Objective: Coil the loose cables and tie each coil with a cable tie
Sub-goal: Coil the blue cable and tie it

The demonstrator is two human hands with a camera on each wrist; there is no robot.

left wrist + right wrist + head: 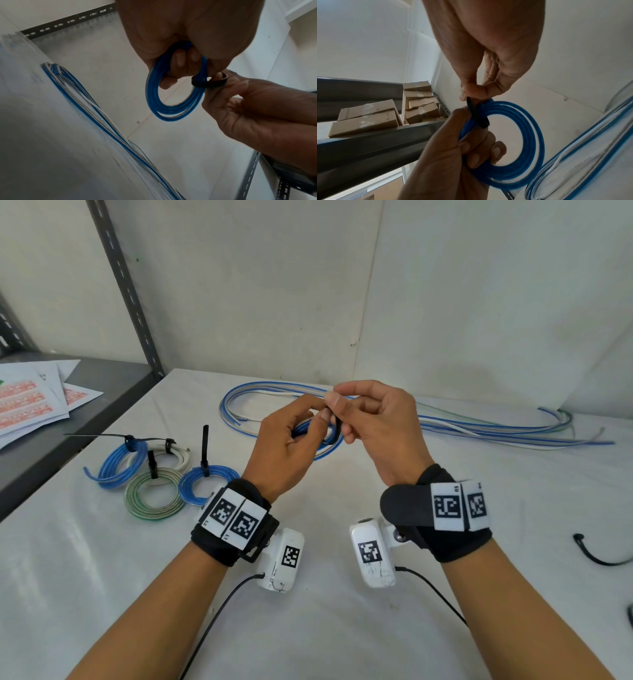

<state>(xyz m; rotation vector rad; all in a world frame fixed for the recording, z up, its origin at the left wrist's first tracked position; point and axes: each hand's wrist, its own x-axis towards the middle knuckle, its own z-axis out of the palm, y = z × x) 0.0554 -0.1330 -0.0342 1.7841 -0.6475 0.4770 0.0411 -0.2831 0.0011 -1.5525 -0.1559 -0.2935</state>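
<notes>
Judging by the table [342,628], four tied coils [150,474] were finished, a blue coil [173,108] gripped in the left hand [284,450] was being bound with a black tie [208,84] pinched by the right hand [373,422], and loose cables [479,428] were left behind.

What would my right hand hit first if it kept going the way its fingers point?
Likely the left hand: the right hand points leftward at it, pinching the black cable tie around the blue coil held there.

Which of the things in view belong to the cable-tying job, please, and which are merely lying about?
Job:
- blue cable coil in left hand
- black cable tie in right hand
- loose blue and white cables
- four tied coils

Lying about:
- printed paper sheets
- brown cardboard boxes
</notes>
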